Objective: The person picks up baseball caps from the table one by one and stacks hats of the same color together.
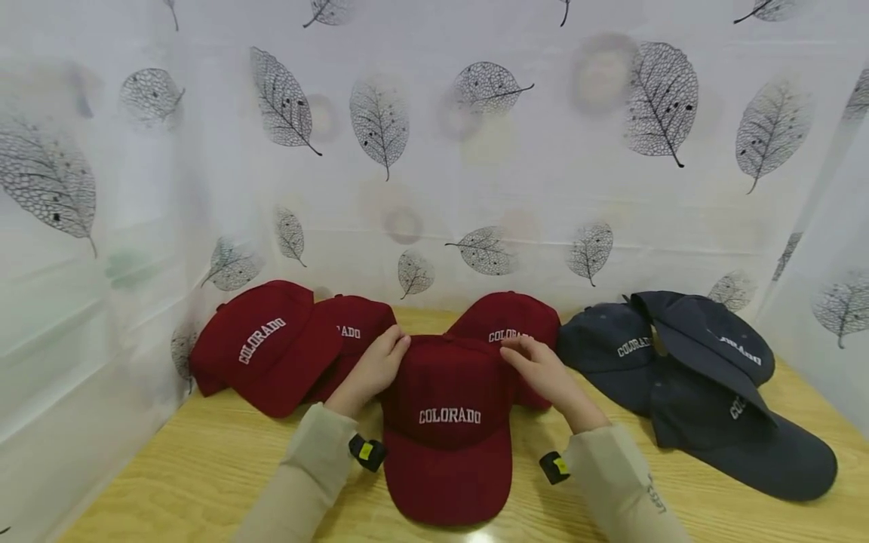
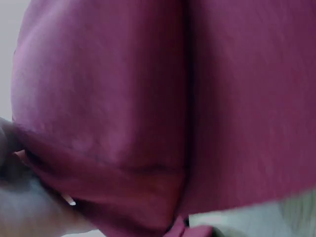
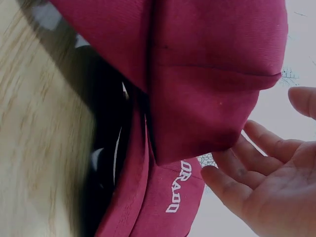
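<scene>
A dark red baseball cap (image 1: 446,467) with white COLORADO lettering is in front of me, its brim toward me. At the upper left of its crown my left hand (image 1: 376,368) pinches the fabric; the left wrist view shows that hand (image 2: 37,210) at the cap's lower edge, fingers partly hidden. My right hand (image 1: 546,373) is by the crown's upper right. In the right wrist view its loosely bent fingers (image 3: 228,185) are right at the cap's back edge, with the thumb apart. Just behind stands another red cap (image 1: 509,313).
Two more red caps overlap at the left, one (image 1: 271,354) in front of the other (image 1: 356,320). Several dark blue caps (image 1: 747,445) are heaped at the right on the wooden table (image 1: 170,483). A leaf-patterned curtain (image 1: 434,204) closes off the back and sides.
</scene>
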### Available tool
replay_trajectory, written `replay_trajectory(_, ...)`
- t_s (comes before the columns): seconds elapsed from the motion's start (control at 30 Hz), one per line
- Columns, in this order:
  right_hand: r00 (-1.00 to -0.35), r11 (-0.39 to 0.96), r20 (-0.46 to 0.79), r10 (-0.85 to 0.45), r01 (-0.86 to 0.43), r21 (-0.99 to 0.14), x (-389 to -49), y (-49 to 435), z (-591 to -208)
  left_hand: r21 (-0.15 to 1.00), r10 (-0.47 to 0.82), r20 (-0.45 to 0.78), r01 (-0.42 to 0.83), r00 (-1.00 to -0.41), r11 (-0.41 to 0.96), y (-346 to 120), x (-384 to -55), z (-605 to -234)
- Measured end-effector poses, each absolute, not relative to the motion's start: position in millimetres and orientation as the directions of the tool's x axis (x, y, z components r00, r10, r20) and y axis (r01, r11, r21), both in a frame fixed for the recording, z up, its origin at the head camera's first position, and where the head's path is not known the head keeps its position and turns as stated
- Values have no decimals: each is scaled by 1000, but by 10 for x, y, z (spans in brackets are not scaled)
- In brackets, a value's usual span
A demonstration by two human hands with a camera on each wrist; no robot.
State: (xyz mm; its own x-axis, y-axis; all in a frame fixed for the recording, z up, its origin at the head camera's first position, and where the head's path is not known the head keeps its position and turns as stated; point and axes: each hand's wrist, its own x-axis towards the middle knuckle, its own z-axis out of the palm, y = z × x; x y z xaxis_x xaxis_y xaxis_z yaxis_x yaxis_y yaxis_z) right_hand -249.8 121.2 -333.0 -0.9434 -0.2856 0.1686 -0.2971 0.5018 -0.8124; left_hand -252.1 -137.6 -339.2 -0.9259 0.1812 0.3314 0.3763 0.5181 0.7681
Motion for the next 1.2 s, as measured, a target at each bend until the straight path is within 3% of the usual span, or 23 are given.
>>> replay_trajectory(0.17,-942,454,167,-293,-290,-843,-2483,1225,-3302,916,161,277,310,-947,253,-1354,-2474,-3332)
replay_trajectory(0.3,-947,383,123,-298,-237,-893,-2468,1237,-3269,959,189,261,277,-947,62,-1340,-2439,-3300)
replay_trajectory(0.47,-927,281,79,-368,-191,-940,-2445,1261,-3232,959,222,280,284,-934,-13,-1315,-2410,-3277)
replay_trajectory(0.67,-841,-73,135,-525,-113,-991,-2442,1275,-3240,954,237,298,299,-925,-36,-1322,-2411,-3279)
replay_trajectory(0.77,-814,-146,182,-552,-121,-982,-2441,1268,-3241,954,233,295,298,-926,-24,-1336,-2428,-3290)
replay_trajectory(0.83,-828,-84,185,-529,-166,-982,-2442,1251,-3234,955,222,289,297,-931,1,-1342,-2435,-3292)
replay_trajectory(0.97,-873,199,188,-450,-303,-932,-2440,1222,-3214,953,197,273,293,-942,80,-1358,-2453,-3306)
replay_trajectory(1.07,-883,408,212,-419,-392,-824,-2435,1221,-3216,950,196,256,284,-947,131,-1374,-2463,-3326)
replay_trajectory(1.2,-875,575,279,-396,-473,-668,-2426,1234,-3234,940,202,244,283,-948,192,-1413,-2479,-3355)
